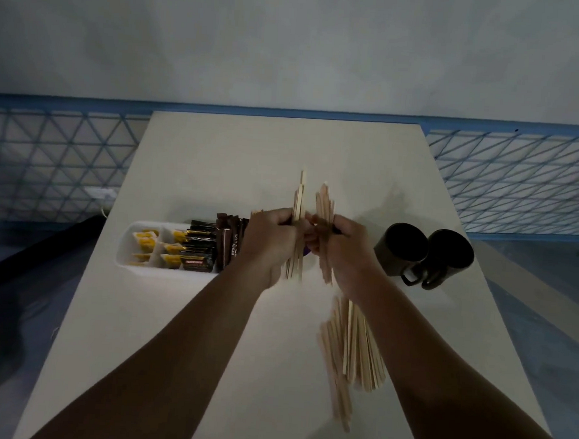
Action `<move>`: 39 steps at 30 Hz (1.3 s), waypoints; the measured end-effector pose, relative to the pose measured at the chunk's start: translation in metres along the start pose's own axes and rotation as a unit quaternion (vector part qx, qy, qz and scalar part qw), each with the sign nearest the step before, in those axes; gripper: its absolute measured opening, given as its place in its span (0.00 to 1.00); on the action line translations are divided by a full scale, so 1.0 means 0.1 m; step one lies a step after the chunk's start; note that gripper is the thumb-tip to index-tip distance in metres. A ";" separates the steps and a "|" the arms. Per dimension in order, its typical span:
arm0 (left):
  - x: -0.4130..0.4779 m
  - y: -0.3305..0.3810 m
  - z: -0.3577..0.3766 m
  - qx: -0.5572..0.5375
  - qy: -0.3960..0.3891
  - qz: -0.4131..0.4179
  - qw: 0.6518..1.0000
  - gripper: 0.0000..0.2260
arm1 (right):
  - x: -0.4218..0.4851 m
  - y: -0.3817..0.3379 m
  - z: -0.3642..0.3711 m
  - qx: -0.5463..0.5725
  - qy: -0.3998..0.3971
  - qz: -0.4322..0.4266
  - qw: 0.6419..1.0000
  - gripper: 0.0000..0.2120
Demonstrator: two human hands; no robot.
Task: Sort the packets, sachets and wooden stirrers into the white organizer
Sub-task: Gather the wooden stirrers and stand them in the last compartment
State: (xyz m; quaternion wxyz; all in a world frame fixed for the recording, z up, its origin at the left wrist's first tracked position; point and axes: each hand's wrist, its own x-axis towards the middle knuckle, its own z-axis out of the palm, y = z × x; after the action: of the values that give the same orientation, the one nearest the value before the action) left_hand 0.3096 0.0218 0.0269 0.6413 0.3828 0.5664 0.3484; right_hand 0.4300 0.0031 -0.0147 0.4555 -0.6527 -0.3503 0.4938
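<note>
My left hand (270,242) grips a bundle of wooden stirrers (299,206) held upright above the table. My right hand (344,248) grips a second bundle of stirrers (325,204) right beside it; the two hands nearly touch. A loose pile of stirrers (351,352) lies on the table under my right forearm. The white organizer (125,246) sits left of my hands and holds yellow sachets (146,242), black packets (198,247) and brown sugar sticks (227,239). Its right end is hidden behind my left hand.
Two dark mugs (423,256) stand at the right side of the white table (216,167), handles toward me. A blue mesh railing (521,179) runs behind the table on both sides. A dark shape lies on the floor at the left.
</note>
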 end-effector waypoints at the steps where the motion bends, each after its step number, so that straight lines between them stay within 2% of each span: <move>1: 0.01 0.04 -0.05 0.002 0.012 0.009 1.000 0.06 | 0.02 -0.03 0.05 0.022 0.005 0.001 1.000 0.13; 9: 0.11 0.09 -0.40 -0.006 0.083 0.091 0.992 0.08 | 0.07 -0.23 0.46 0.153 0.028 -0.007 0.988 0.14; 14: 0.15 -0.09 -0.51 -0.034 0.106 0.116 0.987 0.10 | 0.11 -0.15 0.64 0.162 0.040 0.001 0.986 0.12; 21: 0.20 -0.49 -0.55 -0.050 0.124 0.108 0.985 0.09 | 0.17 0.10 0.81 0.192 0.054 0.016 0.980 0.10; 26: 0.21 -0.65 -0.56 0.010 0.131 0.107 0.986 0.09 | 0.12 0.27 0.83 0.112 0.050 0.005 0.992 0.11; 30: 0.24 -0.65 -0.58 0.120 0.152 0.124 0.973 0.06 | 0.09 0.25 0.82 -0.027 0.047 -0.024 0.998 0.08; 36: 0.26 -0.54 -0.60 0.284 0.173 0.195 0.923 0.07 | 0.03 0.09 0.76 -0.226 0.029 -0.094 0.969 0.08; 39: 0.28 -0.51 -0.62 0.321 0.183 0.214 0.904 0.08 | 0.02 0.02 0.71 -0.277 0.029 -0.130 0.952 0.08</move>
State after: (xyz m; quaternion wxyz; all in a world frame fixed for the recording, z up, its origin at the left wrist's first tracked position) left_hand 0.2517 0.0286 -0.0353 0.2786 0.6100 0.6590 0.3405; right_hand 0.3625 0.0216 -0.0238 0.3272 -0.7160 -0.5416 0.2948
